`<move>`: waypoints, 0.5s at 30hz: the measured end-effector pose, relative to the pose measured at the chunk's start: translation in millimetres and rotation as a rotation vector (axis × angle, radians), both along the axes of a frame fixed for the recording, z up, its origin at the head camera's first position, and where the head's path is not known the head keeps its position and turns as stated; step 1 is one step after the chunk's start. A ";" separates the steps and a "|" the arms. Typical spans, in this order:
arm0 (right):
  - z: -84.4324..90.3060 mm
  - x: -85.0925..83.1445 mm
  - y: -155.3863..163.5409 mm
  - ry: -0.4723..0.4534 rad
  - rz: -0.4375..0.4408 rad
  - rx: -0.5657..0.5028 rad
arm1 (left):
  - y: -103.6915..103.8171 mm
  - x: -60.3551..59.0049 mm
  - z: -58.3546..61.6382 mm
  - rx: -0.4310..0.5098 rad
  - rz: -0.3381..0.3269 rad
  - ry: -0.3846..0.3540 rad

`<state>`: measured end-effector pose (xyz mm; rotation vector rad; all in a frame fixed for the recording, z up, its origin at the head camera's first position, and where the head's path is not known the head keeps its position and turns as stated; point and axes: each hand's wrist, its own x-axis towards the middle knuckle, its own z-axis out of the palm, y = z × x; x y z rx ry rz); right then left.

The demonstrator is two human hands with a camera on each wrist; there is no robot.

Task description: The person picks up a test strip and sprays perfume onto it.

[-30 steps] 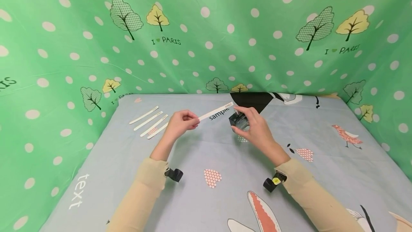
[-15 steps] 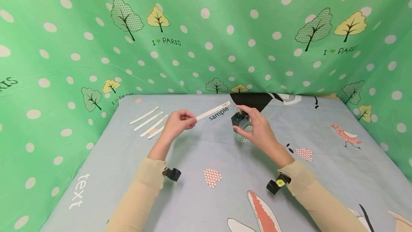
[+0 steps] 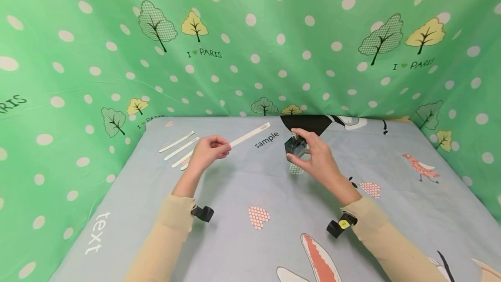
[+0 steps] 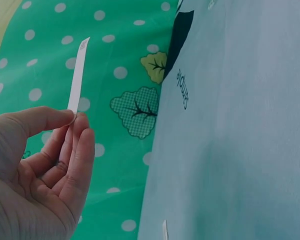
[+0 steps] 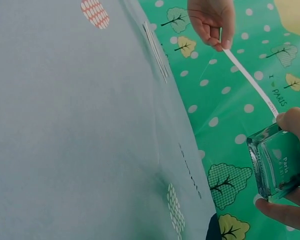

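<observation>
My left hand (image 3: 209,153) pinches one end of a white perfume test strip (image 3: 250,135), whose printed far end points up and to the right. In the left wrist view the strip (image 4: 79,77) rises from between thumb and fingers, bending slightly near its tip. My right hand (image 3: 316,156) grips a dark, clear glass perfume bottle (image 3: 294,147), with a finger at the spray top and the thumb low on its side. Lettering shows on the bottle (image 5: 280,162) in the right wrist view. A gap separates strip and bottle in the head view.
Several more white test strips (image 3: 178,142) lie side by side on the cloth-covered table (image 3: 235,247), left of my left hand and partly hidden by it. A green dotted curtain (image 3: 250,55) stands behind the table and along both sides.
My left hand has drawn the strip leftward, away from the bottle. My right hand has shifted slightly right with the bottle, so the gap between them is wider.
</observation>
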<state>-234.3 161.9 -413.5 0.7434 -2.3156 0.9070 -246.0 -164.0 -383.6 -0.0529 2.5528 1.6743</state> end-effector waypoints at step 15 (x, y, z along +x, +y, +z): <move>-1.1 -0.7 -0.3 0.001 0.000 -0.001 | -14.9 2.1 0.3 0.002 0.032 -0.004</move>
